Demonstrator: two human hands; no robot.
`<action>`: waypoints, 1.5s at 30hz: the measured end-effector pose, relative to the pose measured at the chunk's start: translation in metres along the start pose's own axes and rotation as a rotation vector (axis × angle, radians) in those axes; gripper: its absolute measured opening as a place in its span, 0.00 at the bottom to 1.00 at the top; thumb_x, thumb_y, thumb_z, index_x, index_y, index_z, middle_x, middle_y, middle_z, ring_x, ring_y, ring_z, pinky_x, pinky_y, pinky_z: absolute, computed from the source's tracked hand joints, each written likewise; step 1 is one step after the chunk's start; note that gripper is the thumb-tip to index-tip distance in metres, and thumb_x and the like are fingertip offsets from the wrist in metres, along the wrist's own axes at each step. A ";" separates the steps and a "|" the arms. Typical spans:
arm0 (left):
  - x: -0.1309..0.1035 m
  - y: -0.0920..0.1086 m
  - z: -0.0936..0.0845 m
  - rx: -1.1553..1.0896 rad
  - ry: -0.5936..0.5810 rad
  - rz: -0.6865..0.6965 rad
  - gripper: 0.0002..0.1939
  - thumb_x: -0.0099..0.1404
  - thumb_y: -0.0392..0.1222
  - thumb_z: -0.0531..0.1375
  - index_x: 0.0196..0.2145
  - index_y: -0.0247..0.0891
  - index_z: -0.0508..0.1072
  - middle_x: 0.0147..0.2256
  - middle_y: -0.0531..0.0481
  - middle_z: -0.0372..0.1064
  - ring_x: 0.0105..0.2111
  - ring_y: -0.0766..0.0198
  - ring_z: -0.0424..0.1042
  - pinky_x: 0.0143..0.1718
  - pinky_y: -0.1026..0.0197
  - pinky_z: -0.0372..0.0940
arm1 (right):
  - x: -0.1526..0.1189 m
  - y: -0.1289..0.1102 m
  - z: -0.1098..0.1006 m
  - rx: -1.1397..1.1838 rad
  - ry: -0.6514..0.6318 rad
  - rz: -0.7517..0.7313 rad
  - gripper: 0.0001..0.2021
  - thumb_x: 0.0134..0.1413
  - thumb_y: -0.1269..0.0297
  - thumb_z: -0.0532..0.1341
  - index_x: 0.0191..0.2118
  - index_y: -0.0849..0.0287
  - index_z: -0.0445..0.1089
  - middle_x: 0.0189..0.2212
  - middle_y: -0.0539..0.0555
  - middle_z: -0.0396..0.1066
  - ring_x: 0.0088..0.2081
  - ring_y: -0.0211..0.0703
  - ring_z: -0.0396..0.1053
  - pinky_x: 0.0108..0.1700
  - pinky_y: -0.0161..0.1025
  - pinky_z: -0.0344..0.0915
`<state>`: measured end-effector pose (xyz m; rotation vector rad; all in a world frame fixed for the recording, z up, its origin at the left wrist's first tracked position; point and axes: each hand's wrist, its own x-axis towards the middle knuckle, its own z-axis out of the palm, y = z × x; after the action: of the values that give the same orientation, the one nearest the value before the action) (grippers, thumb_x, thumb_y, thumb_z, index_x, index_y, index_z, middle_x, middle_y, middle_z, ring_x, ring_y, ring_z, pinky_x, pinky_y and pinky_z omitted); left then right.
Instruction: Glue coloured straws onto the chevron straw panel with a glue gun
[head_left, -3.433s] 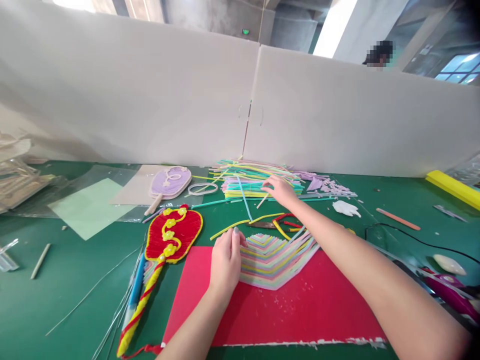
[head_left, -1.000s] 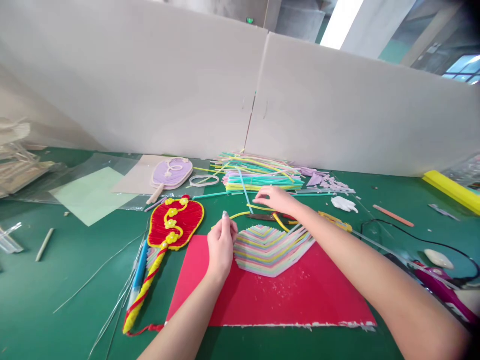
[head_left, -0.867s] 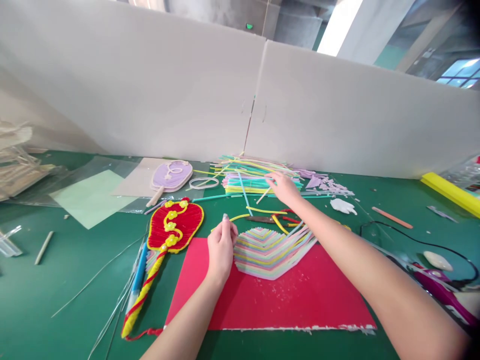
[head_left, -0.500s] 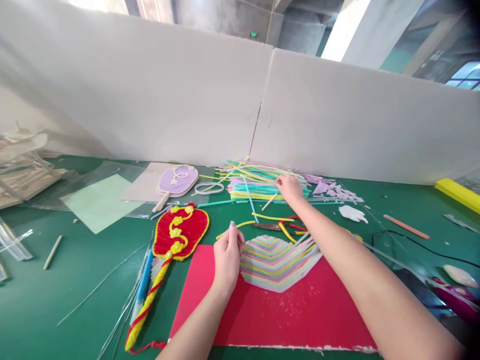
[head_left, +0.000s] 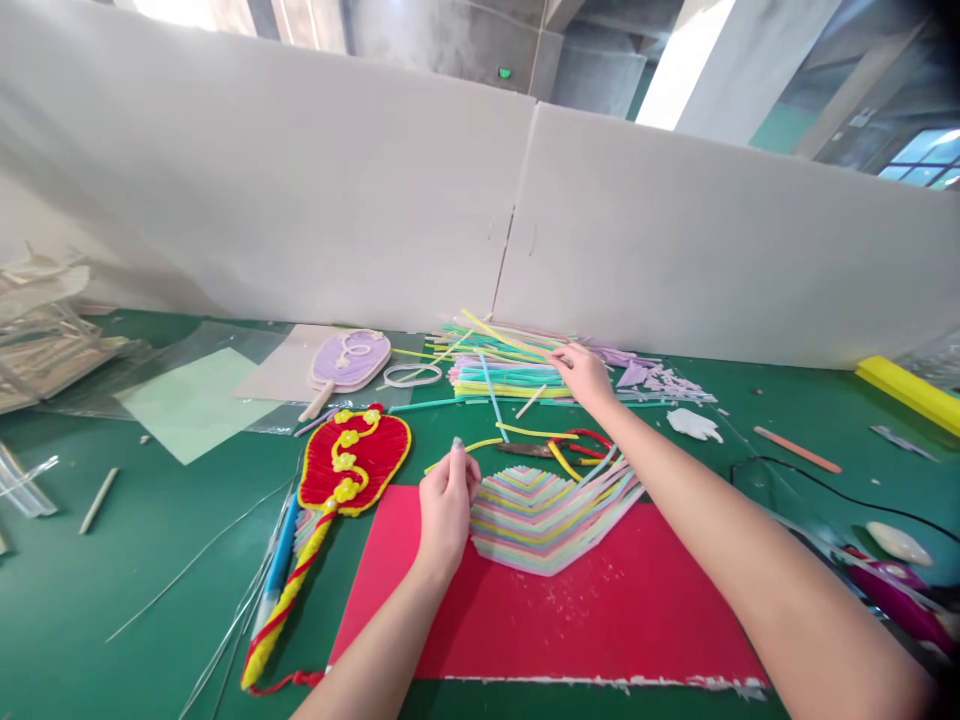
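Note:
My right hand (head_left: 583,375) pinches the end of a yellow and pink strip (head_left: 499,333) above the pile of pastel strips (head_left: 510,380). My left hand (head_left: 448,492) is closed at the left edge of a striped, V-patterned piece (head_left: 525,530); whether anything is between its fingers is hidden. That piece lies on a red sheet (head_left: 555,630), its loose ends fanning to the right beneath my right forearm. Red-handled scissors (head_left: 525,450) rest just behind it, with short yellow strips around them.
Left of the sheet lies a red and yellow fan (head_left: 360,460); behind it is a lilac fan (head_left: 349,360). Purple scraps (head_left: 660,380), a white piece (head_left: 694,424) and an orange stick (head_left: 798,449) lie to the right. A white partition (head_left: 300,180) stands behind.
My right hand has lifted slightly at the pile, and a yellow and pink strip now shows extending left from its fingers. My left hand stays beside the striped piece. The view has shifted slightly.

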<state>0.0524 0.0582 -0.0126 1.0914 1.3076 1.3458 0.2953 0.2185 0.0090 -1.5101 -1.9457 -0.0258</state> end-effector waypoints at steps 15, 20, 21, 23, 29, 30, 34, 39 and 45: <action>0.004 0.001 0.001 0.037 -0.018 0.023 0.26 0.59 0.62 0.57 0.26 0.33 0.76 0.21 0.48 0.69 0.21 0.66 0.65 0.21 0.66 0.59 | -0.063 -0.063 -0.031 0.381 -0.455 -0.227 0.12 0.56 0.55 0.60 0.33 0.55 0.77 0.31 0.52 0.76 0.33 0.40 0.73 0.38 0.36 0.68; 0.005 0.001 0.001 -0.090 -0.039 0.016 0.28 0.56 0.63 0.59 0.35 0.32 0.77 0.29 0.42 0.76 0.29 0.58 0.74 0.29 0.60 0.68 | -0.070 -0.056 -0.032 0.353 -0.334 -0.059 0.17 0.57 0.49 0.57 0.34 0.56 0.76 0.25 0.50 0.75 0.19 0.36 0.68 0.25 0.34 0.66; 0.005 0.001 0.001 -0.126 -0.043 0.010 0.28 0.56 0.63 0.59 0.35 0.31 0.77 0.30 0.42 0.76 0.30 0.57 0.75 0.31 0.59 0.69 | -0.067 -0.053 -0.032 0.338 -0.281 -0.023 0.18 0.57 0.48 0.57 0.35 0.56 0.76 0.25 0.50 0.74 0.19 0.36 0.68 0.24 0.35 0.65; 0.005 0.002 0.002 -0.164 -0.051 0.009 0.28 0.55 0.63 0.60 0.34 0.31 0.76 0.31 0.41 0.77 0.31 0.56 0.76 0.33 0.57 0.70 | -0.054 -0.048 -0.034 0.302 -0.170 0.043 0.20 0.57 0.47 0.55 0.38 0.56 0.76 0.25 0.51 0.74 0.20 0.39 0.68 0.24 0.37 0.65; 0.004 0.004 0.001 -0.187 -0.088 0.018 0.27 0.55 0.63 0.61 0.34 0.31 0.76 0.31 0.41 0.77 0.32 0.56 0.77 0.37 0.55 0.71 | -0.015 -0.033 -0.039 0.159 0.074 0.159 0.15 0.56 0.55 0.58 0.38 0.59 0.76 0.39 0.60 0.74 0.37 0.50 0.72 0.45 0.48 0.65; 0.004 0.004 0.001 -0.195 -0.092 0.013 0.27 0.55 0.62 0.61 0.34 0.31 0.76 0.31 0.41 0.77 0.32 0.56 0.77 0.37 0.55 0.71 | -0.015 -0.034 -0.039 0.147 0.081 0.163 0.13 0.55 0.56 0.59 0.38 0.59 0.76 0.42 0.61 0.72 0.39 0.50 0.71 0.47 0.49 0.64; 0.005 0.002 0.001 -0.248 -0.112 -0.019 0.25 0.57 0.60 0.61 0.35 0.31 0.76 0.34 0.40 0.77 0.35 0.55 0.77 0.37 0.55 0.72 | -0.048 -0.051 -0.037 0.172 0.045 0.150 0.12 0.55 0.59 0.59 0.41 0.57 0.75 0.47 0.59 0.70 0.34 0.45 0.70 0.44 0.46 0.66; 0.005 0.003 0.001 -0.269 -0.083 0.011 0.26 0.58 0.60 0.60 0.37 0.31 0.76 0.38 0.38 0.77 0.38 0.53 0.77 0.38 0.55 0.72 | -0.119 -0.093 -0.041 0.314 -0.049 0.192 0.18 0.61 0.51 0.52 0.36 0.57 0.74 0.32 0.55 0.74 0.25 0.40 0.68 0.31 0.38 0.67; -0.012 0.007 0.004 -0.258 -0.185 -0.023 0.24 0.56 0.58 0.62 0.36 0.31 0.77 0.37 0.39 0.78 0.38 0.51 0.77 0.40 0.55 0.72 | -0.174 -0.125 -0.050 0.900 -0.326 0.537 0.26 0.54 0.42 0.56 0.47 0.59 0.72 0.31 0.55 0.73 0.24 0.38 0.67 0.17 0.32 0.61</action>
<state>0.0578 0.0466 -0.0053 0.9930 0.9798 1.3211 0.2301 0.0088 0.0063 -1.3612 -1.3644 1.2156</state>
